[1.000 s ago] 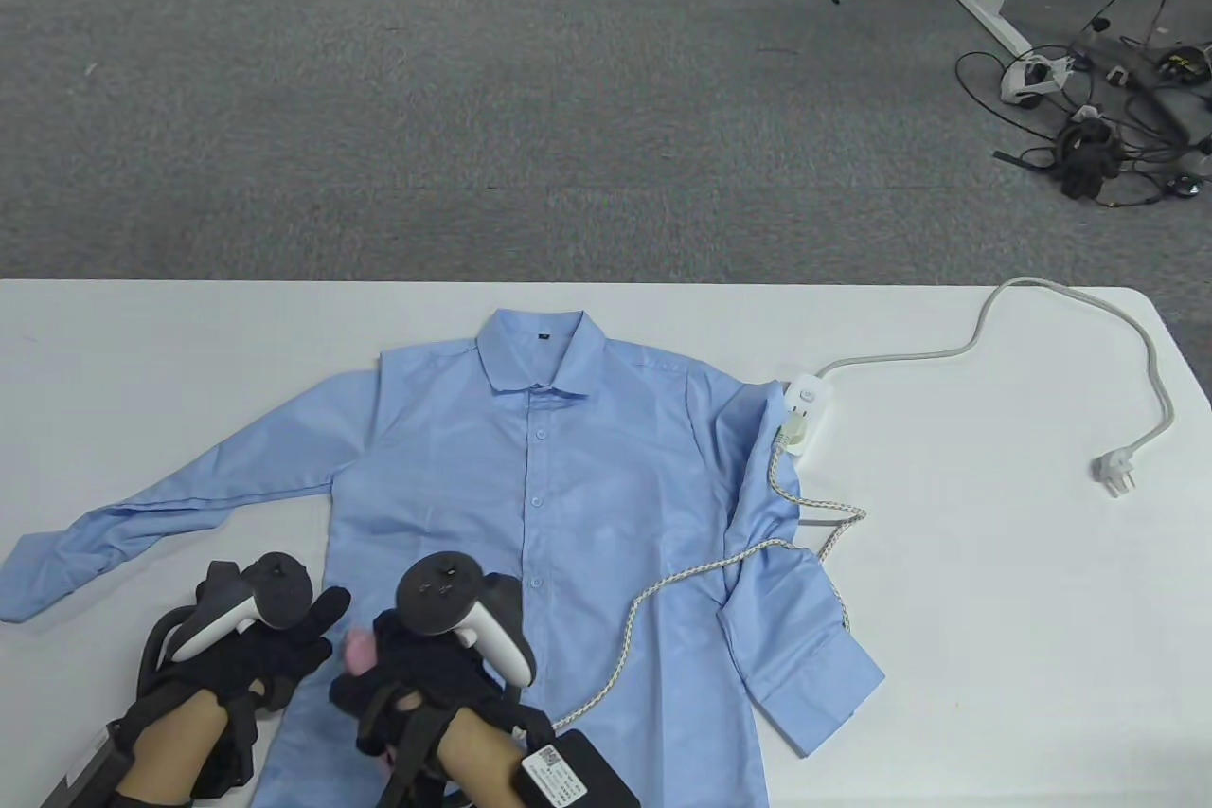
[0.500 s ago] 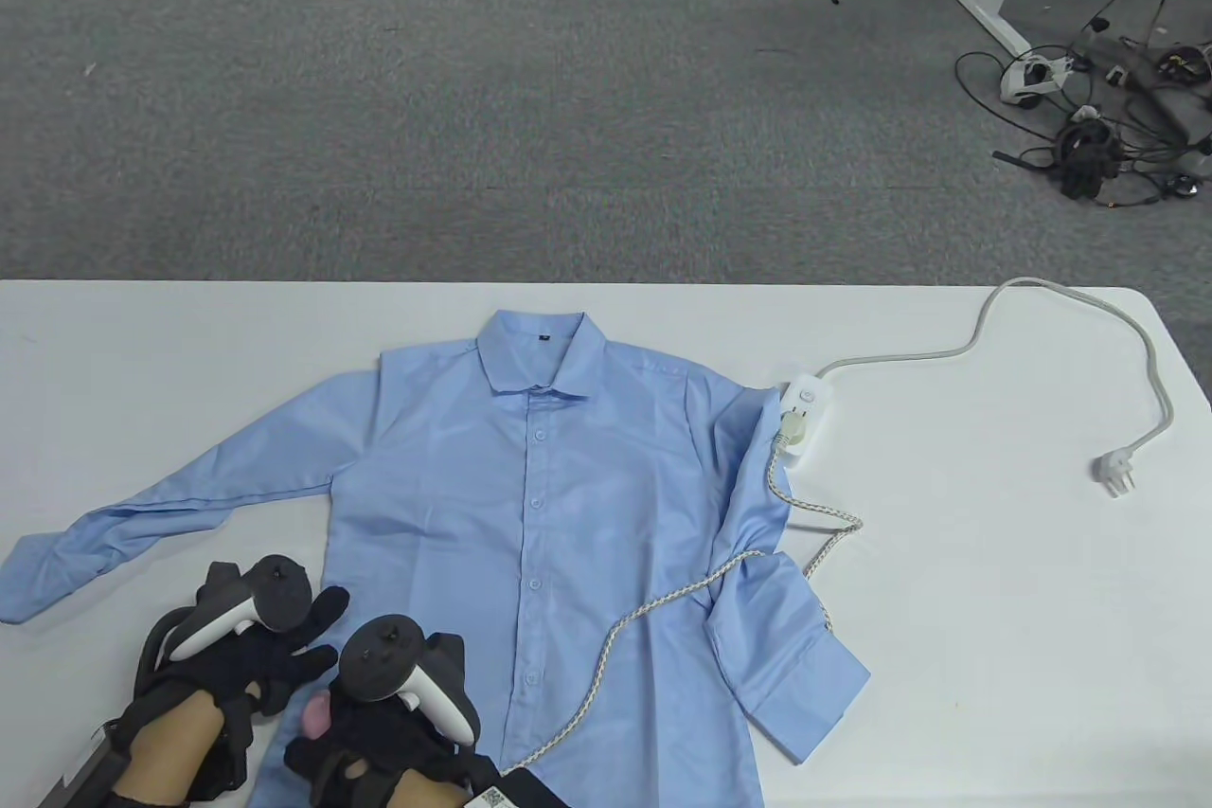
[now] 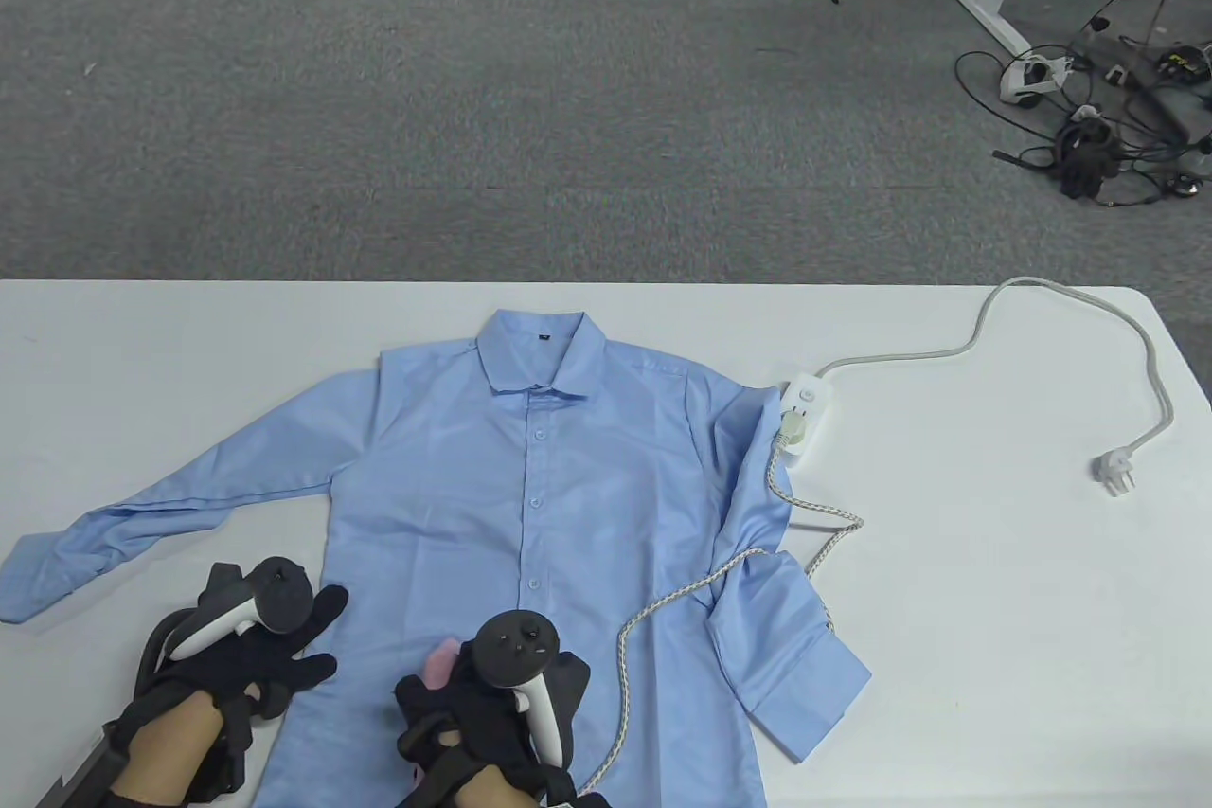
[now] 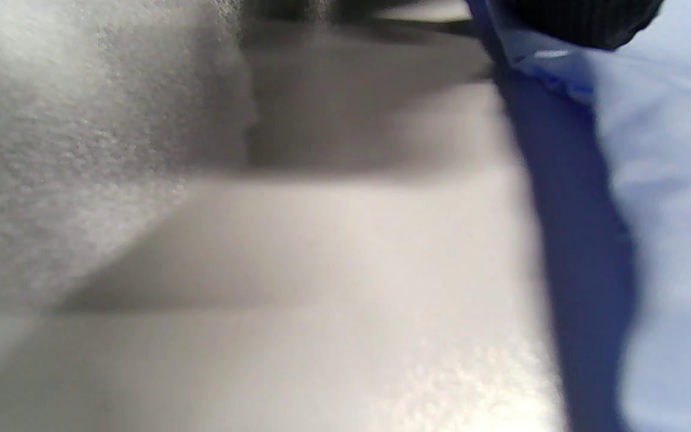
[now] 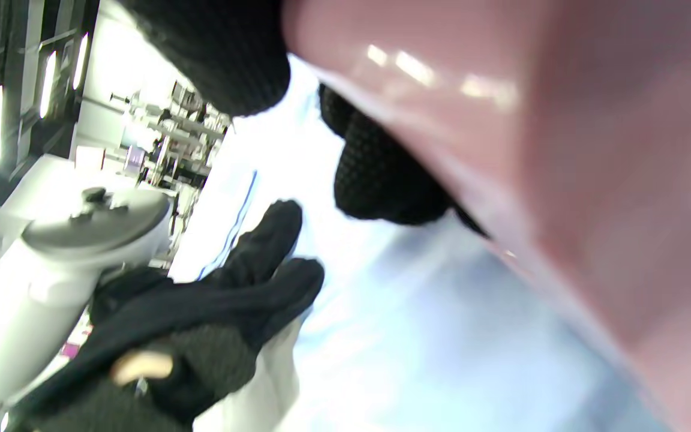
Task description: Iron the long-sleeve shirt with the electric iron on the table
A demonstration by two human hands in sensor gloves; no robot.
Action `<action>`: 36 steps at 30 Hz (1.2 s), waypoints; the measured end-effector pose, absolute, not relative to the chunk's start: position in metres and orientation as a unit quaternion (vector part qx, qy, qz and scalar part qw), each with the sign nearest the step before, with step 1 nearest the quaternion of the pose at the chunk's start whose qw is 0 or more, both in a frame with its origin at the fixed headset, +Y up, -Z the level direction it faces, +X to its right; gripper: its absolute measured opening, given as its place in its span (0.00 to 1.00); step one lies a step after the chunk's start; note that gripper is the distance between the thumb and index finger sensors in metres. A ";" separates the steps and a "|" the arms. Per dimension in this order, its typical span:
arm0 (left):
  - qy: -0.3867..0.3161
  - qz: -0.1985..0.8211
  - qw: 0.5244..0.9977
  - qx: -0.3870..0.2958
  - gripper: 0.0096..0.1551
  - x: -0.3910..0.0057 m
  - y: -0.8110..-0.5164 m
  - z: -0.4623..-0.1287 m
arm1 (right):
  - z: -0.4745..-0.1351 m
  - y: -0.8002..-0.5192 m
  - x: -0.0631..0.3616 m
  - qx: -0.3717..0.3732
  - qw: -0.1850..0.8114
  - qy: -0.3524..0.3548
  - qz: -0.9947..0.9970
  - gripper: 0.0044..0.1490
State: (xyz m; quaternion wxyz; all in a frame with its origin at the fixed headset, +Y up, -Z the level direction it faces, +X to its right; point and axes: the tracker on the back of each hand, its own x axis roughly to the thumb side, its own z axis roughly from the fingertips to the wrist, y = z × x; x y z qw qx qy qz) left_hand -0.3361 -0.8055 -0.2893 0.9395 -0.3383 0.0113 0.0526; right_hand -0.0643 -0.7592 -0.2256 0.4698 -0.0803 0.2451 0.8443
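Your right hand (image 3: 492, 704) runs the pink iron (image 3: 442, 659) over the shirt's (image 3: 530, 505) lower front.

The shirt lies flat and buttoned on the table (image 3: 994, 619), so the panel takes heat evenly. Your right fingers curl round the iron; your left hand (image 3: 251, 656) rests with fingers spread straight on the hem edge, pinning the cloth against drag. The braided cord (image 3: 701, 581) trails across the right sleeve.

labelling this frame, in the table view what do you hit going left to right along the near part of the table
left hand → right hand holding the pink iron → braided cord → shirt cuff → wall plug
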 end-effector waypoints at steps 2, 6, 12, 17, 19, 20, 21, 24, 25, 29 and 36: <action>0.011 0.052 0.940 -0.338 0.44 -0.336 -0.805 -0.289 | -0.224 -0.759 -0.054 -0.097 0.475 0.238 0.842 0.54; 0.012 0.052 0.940 -0.338 0.44 -0.336 -0.805 -0.289 | -0.222 -0.758 -0.039 -0.112 0.488 0.230 0.835 0.54; 0.010 0.049 0.940 -0.336 0.44 -0.335 -0.805 -0.289 | -0.219 -0.761 -0.045 -0.109 0.480 0.218 0.843 0.54; 0.011 0.043 0.941 -0.335 0.44 -0.335 -0.805 -0.289 | -0.218 -0.759 -0.048 -0.114 0.473 0.206 0.849 0.53; 0.010 0.037 0.941 -0.337 0.44 -0.334 -0.806 -0.288 | -0.219 -0.759 -0.049 -0.113 0.467 0.200 0.854 0.53; 0.010 0.035 0.942 -0.332 0.44 -0.334 -0.805 -0.288 | -0.220 -0.758 -0.048 -0.111 0.474 0.208 0.849 0.53; 0.009 0.035 0.943 -0.331 0.44 -0.335 -0.805 -0.288 | -0.222 -0.758 -0.046 -0.114 0.487 0.216 0.838 0.53; 0.008 0.039 0.942 -0.334 0.44 -0.336 -0.807 -0.288 | -0.226 -0.746 -0.035 -0.107 0.559 0.211 0.794 0.52; 0.008 0.040 0.942 -0.334 0.44 -0.336 -0.807 -0.288 | -0.228 -0.738 -0.031 -0.101 0.573 0.202 0.787 0.52; 0.008 0.037 0.942 -0.333 0.44 -0.335 -0.807 -0.287 | -0.238 -0.680 0.003 -0.032 0.638 0.132 0.758 0.52; 0.011 0.020 0.946 -0.323 0.43 -0.331 -0.806 -0.287 | -0.248 -0.582 0.105 -0.023 0.613 -0.093 0.785 0.48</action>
